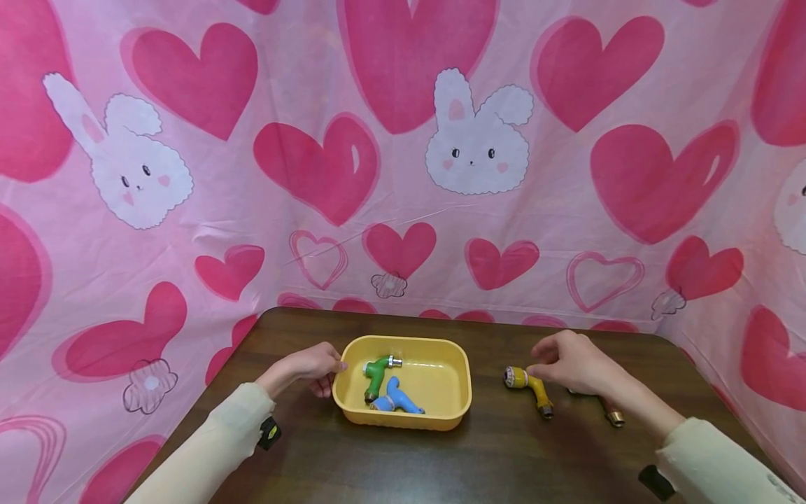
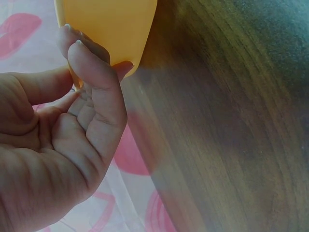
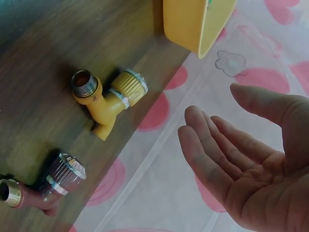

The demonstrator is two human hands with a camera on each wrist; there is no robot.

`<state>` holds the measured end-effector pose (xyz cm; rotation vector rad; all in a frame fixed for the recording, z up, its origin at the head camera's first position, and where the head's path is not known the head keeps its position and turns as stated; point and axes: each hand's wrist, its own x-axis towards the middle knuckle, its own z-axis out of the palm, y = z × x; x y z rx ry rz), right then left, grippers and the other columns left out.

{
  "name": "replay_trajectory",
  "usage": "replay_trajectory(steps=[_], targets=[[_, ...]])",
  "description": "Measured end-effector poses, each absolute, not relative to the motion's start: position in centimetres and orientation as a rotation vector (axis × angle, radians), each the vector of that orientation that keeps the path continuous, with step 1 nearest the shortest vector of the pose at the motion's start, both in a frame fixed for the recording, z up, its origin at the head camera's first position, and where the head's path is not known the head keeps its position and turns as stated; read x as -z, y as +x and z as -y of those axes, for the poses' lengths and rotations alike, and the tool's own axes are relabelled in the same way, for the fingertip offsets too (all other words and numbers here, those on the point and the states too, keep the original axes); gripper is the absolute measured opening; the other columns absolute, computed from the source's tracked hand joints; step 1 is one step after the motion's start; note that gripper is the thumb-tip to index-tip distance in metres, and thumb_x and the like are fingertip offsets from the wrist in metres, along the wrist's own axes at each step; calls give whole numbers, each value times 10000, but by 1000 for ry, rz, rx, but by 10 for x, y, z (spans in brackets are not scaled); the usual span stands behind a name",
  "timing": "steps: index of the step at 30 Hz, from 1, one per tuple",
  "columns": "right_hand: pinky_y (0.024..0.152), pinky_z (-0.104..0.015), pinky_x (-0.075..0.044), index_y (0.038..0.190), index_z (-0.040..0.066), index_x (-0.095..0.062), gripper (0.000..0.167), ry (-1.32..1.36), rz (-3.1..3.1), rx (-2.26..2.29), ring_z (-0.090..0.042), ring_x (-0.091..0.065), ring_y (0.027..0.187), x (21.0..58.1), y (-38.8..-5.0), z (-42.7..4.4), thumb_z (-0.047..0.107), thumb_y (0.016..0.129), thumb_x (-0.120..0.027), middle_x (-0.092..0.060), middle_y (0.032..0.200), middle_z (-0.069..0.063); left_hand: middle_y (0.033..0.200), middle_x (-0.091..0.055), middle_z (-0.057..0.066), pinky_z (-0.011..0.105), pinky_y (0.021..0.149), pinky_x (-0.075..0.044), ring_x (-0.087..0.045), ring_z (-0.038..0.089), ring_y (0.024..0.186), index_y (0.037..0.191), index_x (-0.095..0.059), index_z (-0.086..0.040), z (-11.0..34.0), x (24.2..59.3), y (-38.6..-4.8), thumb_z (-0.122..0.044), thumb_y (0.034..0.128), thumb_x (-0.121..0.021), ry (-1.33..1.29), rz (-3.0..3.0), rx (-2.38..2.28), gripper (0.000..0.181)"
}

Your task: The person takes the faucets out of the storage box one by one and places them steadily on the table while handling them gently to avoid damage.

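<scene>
1. Yellow tub (image 1: 441,383), gripped by the left hand (image 1: 315,365), holds a green tap (image 1: 376,378) and blue tap (image 1: 397,399).
2. Yellow tap (image 1: 536,387) lies on the table (image 1: 491,462) near the right hand (image 1: 576,360), its thumb and fingertips apart.

Curtained nook, kind of room unclear, pink rabbit-print cloth (image 1: 403,203) behind and beside a brown table (image 1: 390,465)

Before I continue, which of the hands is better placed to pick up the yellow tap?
Probably the right hand: it holds nothing and is close to the yellow tap. The left hand grips the yellow tray at the end away from the tap.
</scene>
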<state>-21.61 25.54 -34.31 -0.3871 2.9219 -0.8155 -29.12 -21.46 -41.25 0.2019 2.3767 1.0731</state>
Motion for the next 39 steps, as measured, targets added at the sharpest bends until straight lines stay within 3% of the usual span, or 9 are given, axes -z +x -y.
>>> replay_trajectory(steps=[15,39], targets=[[740,-404,-613,1107,-21,-753,340,-422,-2879,883,-163,-699,805,344,-219,-237,233,898,-843,-747,919,-13,601,-588,70,256,482,-547,-561,126,464,894,-698,68,215,413,-289,-97,1086,-538,215,-2389,-1085,299],[751,-405,-612,1058,-4,-767,304,-458,-2875,899,-157,-688,805,349,-221,-211,207,866,-874,-747,879,-6,589,-580,71,252,470,-543,-557,123,458,876,-689,67,215,416,-291,-87,1083,-533,217,-2387,-1100,302]])
